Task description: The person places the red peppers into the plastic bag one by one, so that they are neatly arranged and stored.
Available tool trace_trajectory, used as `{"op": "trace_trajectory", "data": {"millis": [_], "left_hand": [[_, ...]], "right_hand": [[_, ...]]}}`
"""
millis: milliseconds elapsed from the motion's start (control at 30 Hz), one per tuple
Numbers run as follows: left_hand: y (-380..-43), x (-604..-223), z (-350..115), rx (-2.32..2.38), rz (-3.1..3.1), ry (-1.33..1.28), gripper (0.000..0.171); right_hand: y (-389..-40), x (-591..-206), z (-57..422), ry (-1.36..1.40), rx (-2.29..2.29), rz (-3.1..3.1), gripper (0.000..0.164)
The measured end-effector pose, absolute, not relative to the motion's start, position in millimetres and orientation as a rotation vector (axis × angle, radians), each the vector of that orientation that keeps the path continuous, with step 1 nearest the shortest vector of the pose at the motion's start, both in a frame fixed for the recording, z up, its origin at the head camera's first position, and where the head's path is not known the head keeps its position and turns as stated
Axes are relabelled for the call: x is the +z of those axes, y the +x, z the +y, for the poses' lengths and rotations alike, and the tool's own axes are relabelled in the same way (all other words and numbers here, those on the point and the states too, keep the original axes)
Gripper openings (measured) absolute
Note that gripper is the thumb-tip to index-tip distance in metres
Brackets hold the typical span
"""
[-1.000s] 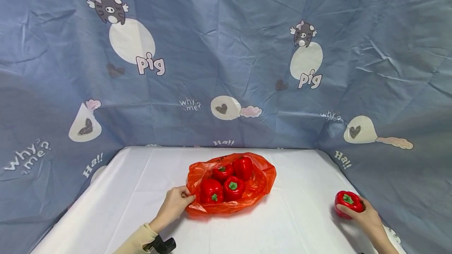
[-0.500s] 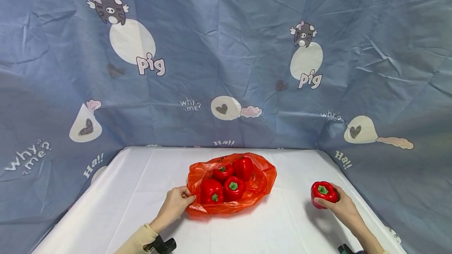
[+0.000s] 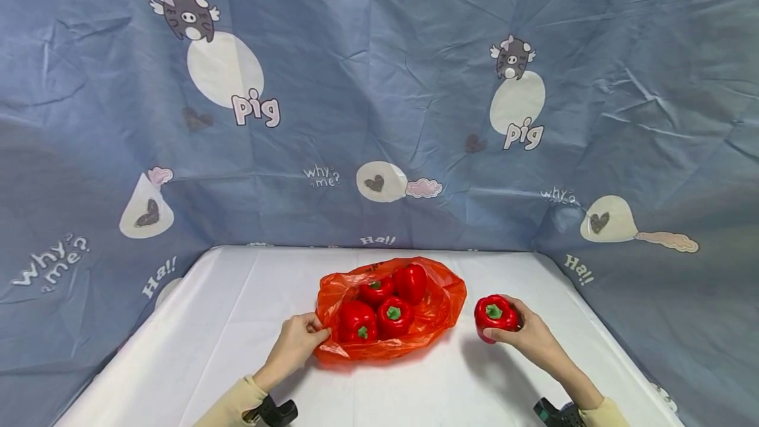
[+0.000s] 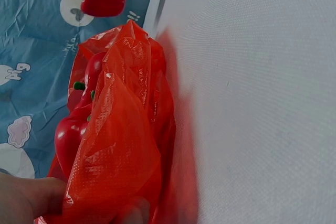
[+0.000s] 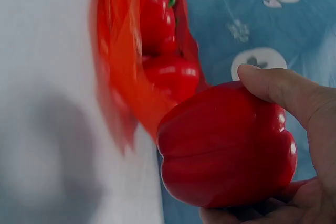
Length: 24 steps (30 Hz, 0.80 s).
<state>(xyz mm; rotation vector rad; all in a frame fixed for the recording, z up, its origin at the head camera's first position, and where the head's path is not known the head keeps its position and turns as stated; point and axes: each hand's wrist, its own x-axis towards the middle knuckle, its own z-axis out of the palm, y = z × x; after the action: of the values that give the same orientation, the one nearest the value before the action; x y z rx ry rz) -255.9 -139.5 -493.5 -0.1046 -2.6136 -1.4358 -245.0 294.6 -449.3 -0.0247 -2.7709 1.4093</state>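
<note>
An orange-red plastic bag (image 3: 441, 325) lies with its mouth open in the middle of the table, several red bell peppers (image 3: 394, 317) inside it. At its left edge, my left hand (image 3: 294, 342) pinches the rim between thumb and fingers; the left wrist view has the thumb (image 4: 31, 198) at the film. Right of the bag, my right hand (image 3: 536, 341) grips another red bell pepper (image 3: 493, 316) above the table, its green stem up. In the right wrist view this pepper (image 5: 226, 148) fills the grasp, thumb on one side and fingers behind the other.
A white cloth (image 3: 249, 288) covers the table. Blue printed fabric (image 3: 379, 104) stands as a wall behind it and along both sides. Dark wrist devices (image 3: 277, 412) are worn on both forearms.
My right hand has carried the bell pepper leftward from the table's right edge towards the bag. My left hand and the bag stay nearly where they were.
</note>
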Motion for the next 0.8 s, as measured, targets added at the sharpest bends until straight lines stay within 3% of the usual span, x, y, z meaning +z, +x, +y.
{"op": "trace_trajectory", "data": {"millis": [400,800], "left_hand": [[-254,-492,-141,-1.429,-2.607,-0.117,0.019],[-254,-494,-140,-1.402,-2.586,-0.154,0.019]], "right_hand": [[-261,-440,236,0.350,1.557,-2.716,0.076],[-284,-448,204,0.328,1.460,-2.736,0.079]]}}
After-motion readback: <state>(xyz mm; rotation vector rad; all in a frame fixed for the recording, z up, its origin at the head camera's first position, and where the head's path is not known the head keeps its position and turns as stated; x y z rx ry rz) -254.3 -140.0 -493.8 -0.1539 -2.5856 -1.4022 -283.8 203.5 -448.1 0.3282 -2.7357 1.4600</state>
